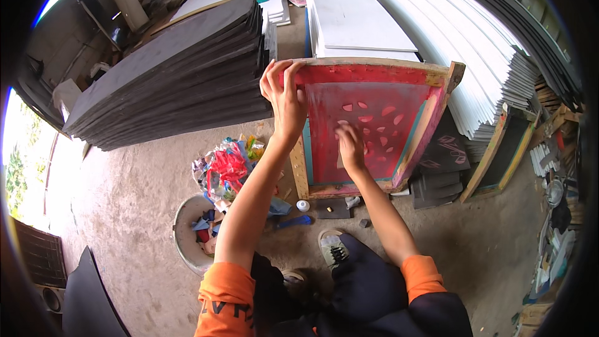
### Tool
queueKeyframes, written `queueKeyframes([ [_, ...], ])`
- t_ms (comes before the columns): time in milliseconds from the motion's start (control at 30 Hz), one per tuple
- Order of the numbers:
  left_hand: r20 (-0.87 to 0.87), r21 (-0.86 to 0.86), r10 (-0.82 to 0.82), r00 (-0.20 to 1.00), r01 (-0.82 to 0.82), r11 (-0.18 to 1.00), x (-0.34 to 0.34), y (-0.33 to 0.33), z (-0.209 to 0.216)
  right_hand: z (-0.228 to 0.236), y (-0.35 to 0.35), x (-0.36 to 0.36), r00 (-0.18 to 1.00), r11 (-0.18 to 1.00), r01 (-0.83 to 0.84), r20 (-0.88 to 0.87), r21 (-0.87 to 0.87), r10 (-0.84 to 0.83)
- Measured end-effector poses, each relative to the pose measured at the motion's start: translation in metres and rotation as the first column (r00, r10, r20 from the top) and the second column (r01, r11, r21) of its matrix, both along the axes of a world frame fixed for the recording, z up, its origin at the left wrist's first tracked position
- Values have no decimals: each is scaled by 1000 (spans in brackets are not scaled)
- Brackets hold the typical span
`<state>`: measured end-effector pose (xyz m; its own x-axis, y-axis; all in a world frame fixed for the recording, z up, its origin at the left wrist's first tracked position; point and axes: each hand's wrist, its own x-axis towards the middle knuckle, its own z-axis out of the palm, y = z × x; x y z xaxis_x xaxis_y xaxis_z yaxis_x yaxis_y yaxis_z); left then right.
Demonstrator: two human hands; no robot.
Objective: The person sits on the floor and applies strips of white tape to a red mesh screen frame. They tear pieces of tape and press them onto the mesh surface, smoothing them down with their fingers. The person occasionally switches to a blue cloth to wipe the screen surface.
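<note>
A wooden-framed printing screen (pixel 364 67) stands tilted in front of me, its mesh stained red with several paler petal-like shapes. My left hand (pixel 284 100) is closed over its upper left corner, fingers hooked across the top edge. In front of the mesh, left of the pale shapes, is my right hand (pixel 351 146). Its fingers look curled and somewhat blurred. Below them a pale sliver shows, too small to name, and I cannot tell whether the fingertips touch the mesh.
Stacks of black sheets (pixel 181 81) and white sheets (pixel 355 12) surround the screen. A bucket of scraps (pixel 181 237) and a pile of crumpled plastic (pixel 228 165) sit at left. Near my shoes lie a blue-handled tool (pixel 294 222) and white lid (pixel 302 205). Another screen (pixel 490 168) leans at right.
</note>
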<state>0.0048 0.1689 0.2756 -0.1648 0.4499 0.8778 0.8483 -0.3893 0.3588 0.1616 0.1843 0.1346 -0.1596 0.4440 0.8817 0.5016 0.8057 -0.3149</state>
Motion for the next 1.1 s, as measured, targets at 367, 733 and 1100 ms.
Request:
queueKeyframes([
  [367, 9, -6, -1, 1000, 1, 1000, 2, 3, 2, 10, 11, -11, 999, 1000, 13, -51, 1, -13],
  [733, -1, -8, 31, 1000, -31, 1000, 1, 7, -2, 16, 29, 25, 979, 989, -137, 160, 48, 127],
  [1100, 27, -1, 28, 999, -28, 1000, 3, 11, -1, 48, 41, 13, 995, 997, 13, -103, 81, -5],
])
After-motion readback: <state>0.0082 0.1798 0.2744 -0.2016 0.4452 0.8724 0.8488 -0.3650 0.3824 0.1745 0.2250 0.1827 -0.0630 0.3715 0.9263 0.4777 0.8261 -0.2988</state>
